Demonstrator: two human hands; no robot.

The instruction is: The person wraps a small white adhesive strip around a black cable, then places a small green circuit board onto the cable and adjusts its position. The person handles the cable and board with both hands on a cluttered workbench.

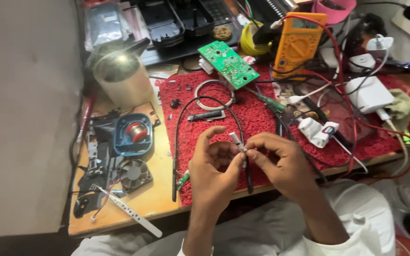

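- Here the left hand (213, 163) and right hand (281, 159) meet above the desk's (138, 199) near edge, both pinching a small white connector piece (236, 140) between thumb and fingertips.
- A black cable (200, 100) loops from the hands back over the red mat (243, 118); its join with the piece is hidden by the fingers.
- Behind, a green circuit board (228, 64) lies tilted, beside a yellow multimeter (298, 40).
- A white charger (369, 94) sits among tangled leads, hard to trace.
- At left, a blue round part (134, 134) and a small black fan (134, 174).
- The top edge cuts off dark trays (176, 19).
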